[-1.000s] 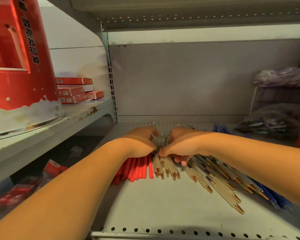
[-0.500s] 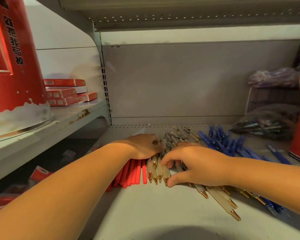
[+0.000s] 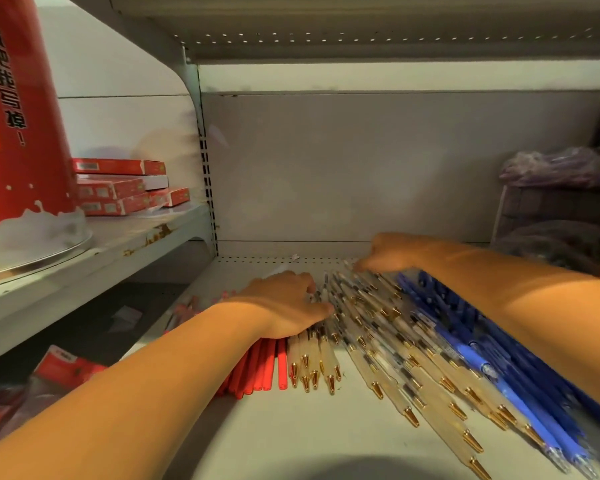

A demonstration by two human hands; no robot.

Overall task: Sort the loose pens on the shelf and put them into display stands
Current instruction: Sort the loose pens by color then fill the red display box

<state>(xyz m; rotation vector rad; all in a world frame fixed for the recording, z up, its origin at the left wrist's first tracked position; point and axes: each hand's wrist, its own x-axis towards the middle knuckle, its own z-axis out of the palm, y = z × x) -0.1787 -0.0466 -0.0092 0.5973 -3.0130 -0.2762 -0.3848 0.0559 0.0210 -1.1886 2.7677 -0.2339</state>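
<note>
Pens [image 3: 395,358] spread on shelf [image 3: 291,438], left hand [image 3: 284,306] on them, right hand [image 3: 388,254] behind, boxes [image 3: 118,188] stacked left

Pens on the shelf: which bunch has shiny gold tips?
The pale see-through pens in the middle. The red pens left of them end plain red; the blue pens lie rightmost.

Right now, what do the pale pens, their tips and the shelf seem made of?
Pale pens: likely frosted translucent plastic; inner parts show dimly through the barrels.
Tips: shiny gold cones, metal or metallised plastic, bright glints.
Shelf: probably painted sheet metal, matte pale grey, with punched holes along the back edge.
</note>
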